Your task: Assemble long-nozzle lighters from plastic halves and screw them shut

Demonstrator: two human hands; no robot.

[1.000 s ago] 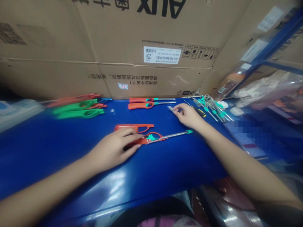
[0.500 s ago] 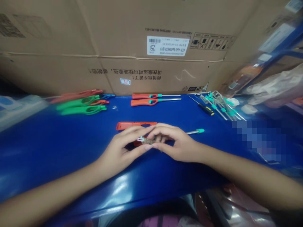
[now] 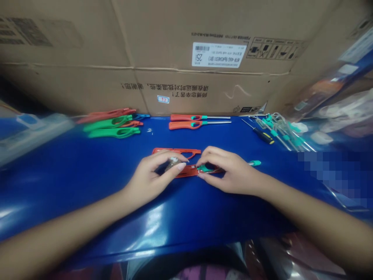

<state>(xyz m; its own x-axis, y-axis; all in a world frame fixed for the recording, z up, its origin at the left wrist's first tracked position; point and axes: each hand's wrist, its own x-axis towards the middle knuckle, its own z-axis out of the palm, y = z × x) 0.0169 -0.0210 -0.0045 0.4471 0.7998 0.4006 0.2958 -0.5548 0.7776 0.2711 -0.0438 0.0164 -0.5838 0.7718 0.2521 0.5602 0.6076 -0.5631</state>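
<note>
**Blue bench, head view — open lighter shell held down, small part pinched above it**

Blue glossy bench top [image 3: 72,175] runs beneath a wall of brown cardboard cartons [image 3: 175,58].

Head view. The left hand [image 3: 150,177] is clenched, thumb and forefinger, on a small grey-brown cylindrical part [image 3: 171,162], just over the rear end of the open orange plastic lighter shell [image 3: 189,170]. That shell lies flat on the bench between both hands. The right hand [image 3: 230,173] grasps it at the teal trigger, fingertips pressing down. Its metal nozzle with teal tip [image 3: 255,163] juts out past the knuckles. A loose orange cover half [image 3: 175,151] lies just behind.

Judgement: the step is best done with the shell flat and steady under the right fingers, and the part lowered square into place — not tilted, not forced.

Hard to make out:
- Fingers cover the inside of the shell.
- The part's exact shape is blurred.
- A pixelated patch [image 3: 329,171] masks the bench at right.
- Both forearms are cut off at the frame edge.
</note>
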